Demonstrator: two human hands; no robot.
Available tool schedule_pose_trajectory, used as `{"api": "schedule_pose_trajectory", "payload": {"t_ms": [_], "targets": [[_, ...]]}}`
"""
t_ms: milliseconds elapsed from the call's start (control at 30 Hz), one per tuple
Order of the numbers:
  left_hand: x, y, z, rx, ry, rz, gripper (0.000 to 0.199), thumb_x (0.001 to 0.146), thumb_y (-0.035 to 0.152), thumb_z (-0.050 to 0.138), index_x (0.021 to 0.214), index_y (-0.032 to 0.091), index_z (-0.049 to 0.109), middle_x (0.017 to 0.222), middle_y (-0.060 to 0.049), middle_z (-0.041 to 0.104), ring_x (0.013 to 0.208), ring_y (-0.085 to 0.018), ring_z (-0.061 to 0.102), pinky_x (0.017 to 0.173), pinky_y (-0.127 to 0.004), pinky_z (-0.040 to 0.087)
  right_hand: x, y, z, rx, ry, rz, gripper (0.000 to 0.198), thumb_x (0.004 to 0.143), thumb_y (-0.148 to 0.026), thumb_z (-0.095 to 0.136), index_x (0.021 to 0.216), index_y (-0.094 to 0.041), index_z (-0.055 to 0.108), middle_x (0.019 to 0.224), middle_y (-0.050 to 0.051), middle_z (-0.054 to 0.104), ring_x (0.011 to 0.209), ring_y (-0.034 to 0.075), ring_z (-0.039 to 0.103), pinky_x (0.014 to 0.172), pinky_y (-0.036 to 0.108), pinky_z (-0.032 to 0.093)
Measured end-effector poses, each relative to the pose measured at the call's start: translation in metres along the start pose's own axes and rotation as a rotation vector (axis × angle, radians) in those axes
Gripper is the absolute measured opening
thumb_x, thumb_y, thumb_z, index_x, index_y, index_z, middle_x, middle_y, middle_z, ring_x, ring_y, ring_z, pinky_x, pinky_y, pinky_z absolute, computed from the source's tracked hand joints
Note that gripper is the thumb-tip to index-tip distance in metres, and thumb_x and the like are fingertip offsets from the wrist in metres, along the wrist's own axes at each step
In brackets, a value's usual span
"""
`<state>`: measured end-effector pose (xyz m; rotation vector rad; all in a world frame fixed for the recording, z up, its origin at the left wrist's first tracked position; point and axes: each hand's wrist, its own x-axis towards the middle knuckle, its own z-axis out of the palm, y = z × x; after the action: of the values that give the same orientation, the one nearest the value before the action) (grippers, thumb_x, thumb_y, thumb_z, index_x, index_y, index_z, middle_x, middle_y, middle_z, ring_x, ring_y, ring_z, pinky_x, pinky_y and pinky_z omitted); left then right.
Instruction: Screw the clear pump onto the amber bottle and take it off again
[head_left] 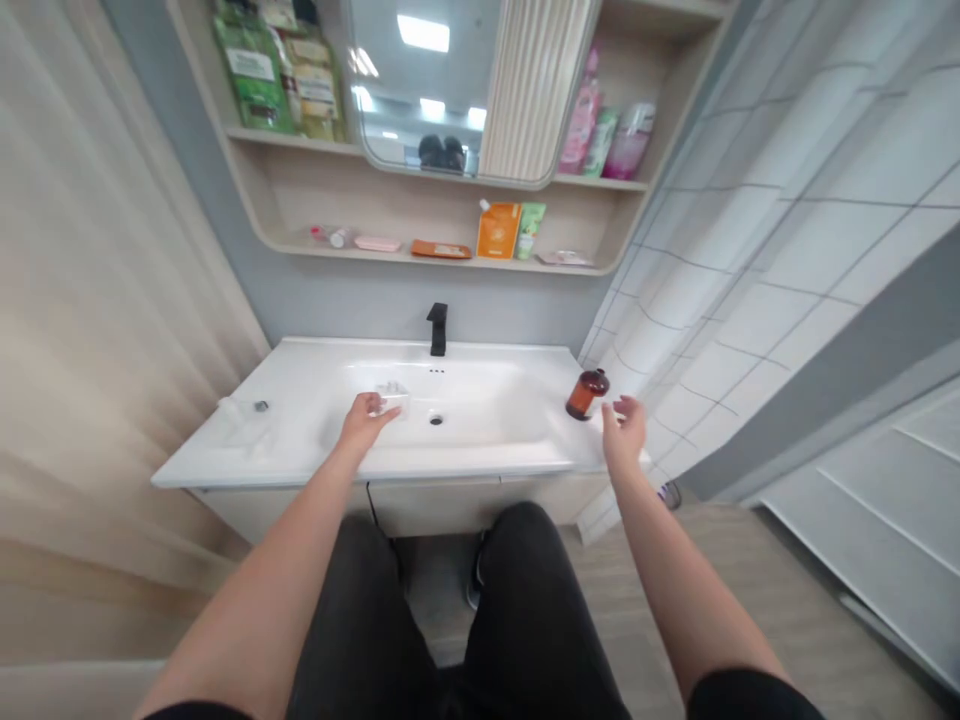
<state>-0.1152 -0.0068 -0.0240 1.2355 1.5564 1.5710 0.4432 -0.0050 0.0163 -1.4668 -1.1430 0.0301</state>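
My left hand [367,412] is over the left part of the white sink basin [495,400]. Its thumb and fingers pinch a small clear plastic piece [394,396], whose exact kind I cannot make out. On the right end of the counter stands an amber bottle [587,396] with a dark top. Just right of that bottle is my right hand [625,425], fingers curved and apart, with nothing visible in it. A black faucet [438,330] rises behind the basin.
Something transparent [244,422] lies on the counter's left side, beside a small dark metal piece [261,406]. Above hangs a shelf cabinet [300,246] with a mirror [420,90], green bottles [255,75], pink bottles [581,125] and an orange pouch [498,230]. Curtains [675,290] flank the sink.
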Motion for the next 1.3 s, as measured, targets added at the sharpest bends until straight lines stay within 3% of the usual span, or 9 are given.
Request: {"api": "schedule_pose_trajectory", "payload": {"t_ms": [67,200,367,500,600,733,1000,1167,1300], "targets": [[-0.001,0.004,0.0,-0.045,-0.029,-0.008,0.075,0.059,0.055,0.099,0.117,0.024,0.063,0.115,-0.008,0.076,0.107,-0.026,0.073,0.1,-0.042,0.055,-0.033,-0.022,-0.001,-0.012,-0.011,-0.137,0.04,0.096,-0.049,0.061,0.121,-0.019,0.068,0.108,0.012,0.075,0.1,0.028,0.07,0.094,0.045,0.057],[-0.008,0.015,0.0,-0.081,-0.108,-0.002,0.084,0.057,0.049,0.1,0.13,0.023,0.068,0.125,-0.011,0.074,0.086,-0.019,0.072,0.087,-0.038,0.058,-0.092,-0.088,0.037,0.083,-0.699,-0.413,0.021,0.095,-0.037,0.068,0.108,-0.023,0.076,0.094,0.007,0.078,0.086,0.024,0.072,0.088,0.04,0.059],[-0.016,0.024,0.001,-0.012,-0.169,0.03,0.084,0.062,0.053,0.097,0.135,0.022,0.07,0.128,-0.011,0.075,0.078,-0.015,0.068,0.08,-0.035,0.058,-0.122,-0.153,0.131,0.234,-1.081,-0.397,0.056,0.089,-0.041,0.086,0.142,-0.028,0.071,0.128,0.009,0.079,0.106,0.026,0.075,0.092,0.041,0.062],[-0.017,0.022,0.003,0.058,-0.222,0.074,0.081,0.068,0.052,0.095,0.138,0.023,0.068,0.135,-0.014,0.076,0.084,-0.02,0.073,0.082,-0.037,0.06,-0.136,-0.163,0.197,0.364,-1.128,-0.196,0.099,0.077,-0.049,0.097,0.164,-0.033,0.052,0.162,0.016,0.059,0.121,0.029,0.071,0.096,0.045,0.064],[-0.018,0.017,0.005,0.173,-0.326,0.135,0.079,0.07,0.05,0.095,0.14,0.024,0.069,0.143,-0.015,0.075,0.099,-0.026,0.078,0.086,-0.039,0.062,-0.15,-0.157,0.218,0.434,-1.117,-0.161,0.103,0.079,-0.052,0.095,0.168,-0.033,0.047,0.163,0.016,0.057,0.126,0.031,0.07,0.098,0.047,0.064],[-0.021,0.012,0.008,0.344,-0.448,0.189,0.08,0.072,0.044,0.095,0.145,0.026,0.068,0.145,-0.013,0.075,0.115,-0.032,0.077,0.099,-0.042,0.062,-0.159,-0.148,0.22,0.441,-1.078,-0.327,0.091,0.078,-0.051,0.096,0.158,-0.028,0.059,0.151,0.015,0.067,0.134,0.034,0.067,0.11,0.049,0.058],[-0.029,0.039,0.01,0.18,-0.484,0.111,0.077,0.065,0.033,0.095,0.138,0.026,0.072,0.147,-0.016,0.072,0.114,-0.033,0.076,0.091,-0.044,0.064,-0.15,-0.154,0.211,0.355,-1.025,-0.306,0.07,0.073,-0.048,0.098,0.13,-0.021,0.067,0.119,0.009,0.077,0.1,0.025,0.074,0.09,0.037,0.06],[-0.07,0.057,-0.011,0.228,-0.216,0.187,0.055,0.075,0.034,0.086,0.129,0.027,0.076,0.141,-0.014,0.073,0.095,-0.025,0.075,0.088,-0.042,0.063,-0.151,-0.159,0.197,0.175,-0.914,-0.338,0.062,0.08,-0.051,0.093,0.129,-0.024,0.067,0.12,0.008,0.078,0.106,0.027,0.075,0.098,0.04,0.058],[-0.098,0.063,-0.079,0.428,0.257,0.235,0.031,0.09,0.049,0.073,0.107,0.024,0.078,0.107,-0.008,0.079,0.084,-0.024,0.073,0.079,-0.038,0.06,-0.154,-0.161,0.194,0.067,-0.998,-0.483,0.069,0.079,-0.047,0.095,0.138,-0.024,0.067,0.138,0.012,0.075,0.123,0.031,0.072,0.11,0.042,0.055]]}}
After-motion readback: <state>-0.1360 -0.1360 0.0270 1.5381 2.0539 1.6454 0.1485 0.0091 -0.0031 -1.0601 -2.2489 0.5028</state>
